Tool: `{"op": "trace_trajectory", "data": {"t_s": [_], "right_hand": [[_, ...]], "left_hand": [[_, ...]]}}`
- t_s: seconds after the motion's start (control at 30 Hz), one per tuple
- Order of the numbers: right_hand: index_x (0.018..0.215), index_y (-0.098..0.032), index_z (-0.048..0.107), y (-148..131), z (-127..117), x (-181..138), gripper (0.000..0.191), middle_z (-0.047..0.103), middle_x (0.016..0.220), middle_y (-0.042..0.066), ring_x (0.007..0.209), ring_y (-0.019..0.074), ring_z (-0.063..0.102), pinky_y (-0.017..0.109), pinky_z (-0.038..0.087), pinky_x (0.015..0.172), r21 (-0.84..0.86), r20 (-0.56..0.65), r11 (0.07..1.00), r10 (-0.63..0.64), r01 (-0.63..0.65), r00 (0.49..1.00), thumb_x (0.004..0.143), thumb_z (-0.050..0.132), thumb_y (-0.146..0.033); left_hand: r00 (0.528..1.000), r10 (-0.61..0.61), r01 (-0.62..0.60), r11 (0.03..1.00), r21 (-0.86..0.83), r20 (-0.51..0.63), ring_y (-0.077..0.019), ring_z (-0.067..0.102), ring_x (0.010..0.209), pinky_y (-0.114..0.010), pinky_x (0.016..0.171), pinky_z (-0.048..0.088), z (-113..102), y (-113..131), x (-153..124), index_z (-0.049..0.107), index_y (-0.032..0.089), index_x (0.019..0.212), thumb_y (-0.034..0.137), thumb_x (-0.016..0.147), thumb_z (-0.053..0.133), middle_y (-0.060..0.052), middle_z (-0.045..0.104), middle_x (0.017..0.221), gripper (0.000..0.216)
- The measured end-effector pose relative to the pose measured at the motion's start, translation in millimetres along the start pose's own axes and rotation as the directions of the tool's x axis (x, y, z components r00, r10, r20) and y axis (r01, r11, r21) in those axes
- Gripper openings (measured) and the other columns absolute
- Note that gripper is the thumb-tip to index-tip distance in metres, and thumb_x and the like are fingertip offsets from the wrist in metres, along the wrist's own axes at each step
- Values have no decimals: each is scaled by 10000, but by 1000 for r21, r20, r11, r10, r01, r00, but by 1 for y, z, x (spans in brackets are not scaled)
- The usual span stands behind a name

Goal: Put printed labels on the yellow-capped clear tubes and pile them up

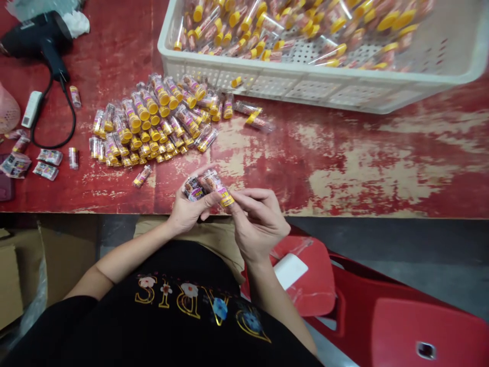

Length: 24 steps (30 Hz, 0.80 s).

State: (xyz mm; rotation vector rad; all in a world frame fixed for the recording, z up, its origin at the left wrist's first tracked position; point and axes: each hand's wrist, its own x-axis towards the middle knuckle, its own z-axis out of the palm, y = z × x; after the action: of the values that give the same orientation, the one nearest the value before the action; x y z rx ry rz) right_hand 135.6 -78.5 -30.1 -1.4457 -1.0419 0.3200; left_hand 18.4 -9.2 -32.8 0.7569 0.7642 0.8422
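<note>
My left hand [186, 212] is closed around a small clear tube [214, 184] with a printed pink-and-yellow label, its thumb lying across it. Beside the tube, a dark printed wrapper [194, 188] is also in that hand; whether it is loose or around another tube I cannot tell. The fingertips of my right hand [260, 224] pinch the tube's yellow end. Both hands meet over the table's near edge. Beyond them lies a pile of labelled tubes [153, 120] with yellow caps, and one single tube [142, 176] rests in front of the pile.
A white perforated crate [305, 84] of yellow-capped tubes stands at the back right. On the left of the worn red table [286, 168] are a black heat gun [40, 38] with its cord, and small printed packets [48, 163]. Red chairs [351, 295] stand below the edge at right.
</note>
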Motion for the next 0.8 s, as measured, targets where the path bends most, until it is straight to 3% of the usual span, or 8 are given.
{"op": "trace_trajectory", "data": {"t_s": [0.2, 0.37, 0.4, 0.47, 0.57, 0.6, 0.7, 0.8], "right_hand": [[995, -252, 784, 1, 14, 0, 186, 683, 891, 31, 799, 136, 677, 279, 570, 632, -17, 18, 998, 57, -56, 998, 826, 746, -183], [1078, -233, 765, -6, 28, -8, 273, 671, 1035, 59, 791, 123, 664, 278, 588, 658, 37, 187, 985, 159, -169, 969, 805, 767, -222], [1087, -226, 764, -4, 29, -9, 288, 670, 1050, 67, 804, 127, 661, 280, 588, 669, 39, 207, 984, 165, -176, 964, 799, 772, -229], [1083, -214, 767, 1, 32, -11, 285, 673, 1046, 75, 843, 141, 660, 284, 579, 693, 50, 244, 983, 161, -178, 956, 799, 769, -227], [1065, -205, 772, 8, 32, -11, 258, 684, 1020, 77, 858, 148, 662, 287, 566, 709, 43, 301, 985, 145, -165, 943, 808, 754, -216], [1057, -199, 773, 10, 30, -11, 246, 688, 1007, 79, 857, 151, 664, 289, 565, 709, 31, 302, 988, 138, -154, 943, 813, 747, -219], [1034, -179, 774, 13, 23, -6, 221, 698, 970, 88, 841, 158, 663, 297, 558, 700, -29, 266, 993, 121, -117, 957, 828, 727, -243], [1031, -160, 772, 19, 15, -1, 227, 707, 971, 99, 838, 164, 663, 320, 554, 731, -95, 213, 990, 121, -103, 969, 836, 719, -264]], "left_hand": [[998, -15, 12, 999, -50, -65, -14, 398, 444, -173, 343, 310, -4, -1, -4, 670, 249, 1205, 343, 643, 898, 52, 584, 772, 613], [926, 57, -87, 994, -64, -374, -29, 431, 500, -177, 350, 265, -49, 20, -12, 667, 204, 1065, 397, 619, 900, 30, 589, 828, 539], [869, 117, -144, 989, -20, -481, -33, 438, 517, -179, 359, 258, -73, 33, -13, 657, 205, 1062, 421, 634, 887, 23, 589, 849, 532], [662, 293, -230, 955, 185, -689, -34, 411, 511, -187, 381, 256, -132, 68, -17, 640, 195, 1030, 464, 647, 865, 22, 577, 829, 519], [381, 575, -79, 800, 594, -724, -66, 449, 574, -200, 473, 337, -227, 128, -25, 626, 181, 1105, 411, 707, 824, 9, 583, 819, 500], [338, 653, 21, 715, 699, -678, -81, 473, 622, -203, 535, 380, -255, 144, -25, 634, 165, 1102, 385, 724, 810, 8, 577, 795, 471], [401, 673, 317, 534, 784, -621, -114, 473, 650, -236, 629, 413, -314, 170, -18, 655, 122, 1047, 352, 718, 792, 27, 521, 695, 424], [530, 611, 424, 411, 807, -589, -145, 510, 688, -272, 698, 432, -334, 171, -17, 663, 91, 1079, 336, 692, 785, 9, 555, 712, 474]]}}
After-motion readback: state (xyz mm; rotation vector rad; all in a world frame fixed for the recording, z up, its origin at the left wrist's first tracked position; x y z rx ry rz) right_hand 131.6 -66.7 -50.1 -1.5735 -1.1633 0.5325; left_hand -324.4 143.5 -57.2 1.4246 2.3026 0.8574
